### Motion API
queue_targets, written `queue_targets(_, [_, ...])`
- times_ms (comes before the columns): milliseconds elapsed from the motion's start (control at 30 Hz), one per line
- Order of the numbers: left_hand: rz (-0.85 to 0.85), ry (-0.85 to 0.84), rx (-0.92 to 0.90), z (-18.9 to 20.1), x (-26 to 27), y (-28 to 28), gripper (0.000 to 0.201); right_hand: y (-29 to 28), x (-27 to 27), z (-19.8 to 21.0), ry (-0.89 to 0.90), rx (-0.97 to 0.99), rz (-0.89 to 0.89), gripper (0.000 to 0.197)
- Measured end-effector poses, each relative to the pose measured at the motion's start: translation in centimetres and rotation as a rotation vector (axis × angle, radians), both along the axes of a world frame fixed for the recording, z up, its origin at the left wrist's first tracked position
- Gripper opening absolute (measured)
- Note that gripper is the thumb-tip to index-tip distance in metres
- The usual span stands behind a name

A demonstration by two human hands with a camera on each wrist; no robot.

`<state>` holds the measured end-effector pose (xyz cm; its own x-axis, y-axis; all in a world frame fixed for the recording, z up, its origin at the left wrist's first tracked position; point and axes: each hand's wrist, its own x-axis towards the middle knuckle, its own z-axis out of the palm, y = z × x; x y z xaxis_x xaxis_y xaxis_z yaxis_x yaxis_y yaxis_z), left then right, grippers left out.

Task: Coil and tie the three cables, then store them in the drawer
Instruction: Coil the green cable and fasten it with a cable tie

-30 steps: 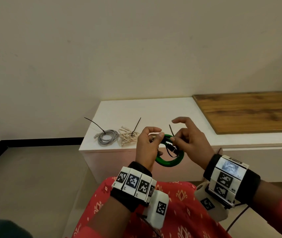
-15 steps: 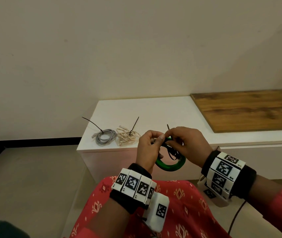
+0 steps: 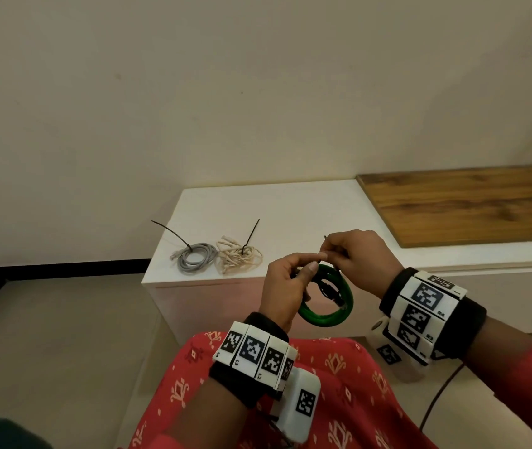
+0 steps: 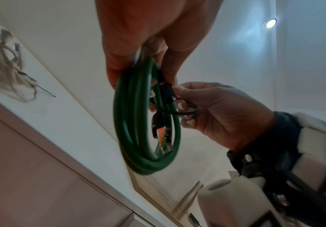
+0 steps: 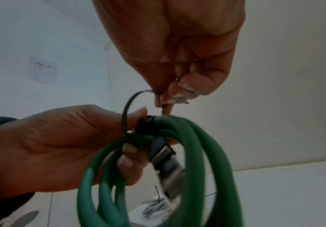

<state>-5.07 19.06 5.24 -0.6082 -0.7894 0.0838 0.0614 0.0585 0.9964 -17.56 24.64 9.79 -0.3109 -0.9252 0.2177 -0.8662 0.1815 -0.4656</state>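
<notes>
My left hand grips the top of a coiled green cable, which hangs in the air in front of the white cabinet. My right hand pinches a black zip tie looped loosely around the green cable strands. The cable's black connectors dangle inside the green cable coil. A grey coiled cable and a beige coiled cable, each bound with a black tie, lie on the cabinet top at its left end.
A wooden board covers the cabinet top to the right. A metal handle shows on the cabinet front below the hands. My lap in red patterned cloth is right under the hands. Bare floor lies to the left.
My right hand's fingers, spread a second ago, have curled in and pinched the zip tie. Both hands stay together at the green coil.
</notes>
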Motion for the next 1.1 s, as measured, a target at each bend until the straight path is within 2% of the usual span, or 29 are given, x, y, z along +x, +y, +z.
queue_targets(167, [0.024,-0.025,0.017,-0.1,-0.5,0.0,0.020,-0.1,-0.1,0.4,-0.021,0.045,-0.060,0.019])
queue_targets(400, [0.053,0.029,0.071,0.0,-0.8,0.3,0.018,-0.1,0.0,0.6,0.005,0.162,-0.133,0.021])
queue_targets(633, [-0.014,0.032,0.207,0.5,-0.3,0.1,0.018,-0.2,-0.2,0.7,-0.054,0.138,-0.117,0.019])
queue_targets(733, [0.009,0.065,0.249,0.6,-0.1,-0.2,0.021,-0.2,-0.3,0.6,-0.110,0.053,-0.101,0.018])
queue_targets(800, [0.036,0.099,0.296,0.7,0.0,-0.6,0.023,-0.1,-0.1,0.6,-0.228,-0.094,-0.111,0.012])
queue_targets(833, [0.047,0.118,0.321,0.7,0.1,-0.8,0.023,0.0,0.2,0.8,-0.346,-0.188,-0.112,0.014])
queue_targets(900, [0.065,0.151,0.364,0.9,0.3,-1.2,0.024,0.3,0.8,1.0,-0.623,-0.323,-0.092,0.031])
queue_targets(933, [0.069,0.165,0.386,1.0,0.4,-1.4,0.025,0.4,1.1,1.1,-0.734,-0.343,-0.086,0.034])
queue_targets(1000, [0.071,0.194,0.428,1.2,0.6,-1.7,0.027,0.5,1.9,1.3,-0.851,-0.321,-0.070,0.023])
queue_targets(1067, [0.071,0.208,0.446,1.6,0.8,-1.9,0.028,0.6,2.5,1.3,-0.871,-0.261,-0.042,0.008])
queue_targets(1100, [0.070,0.206,0.441,1.7,0.9,-2.0,0.028,0.7,2.8,1.3,-0.865,-0.237,-0.030,0.007])
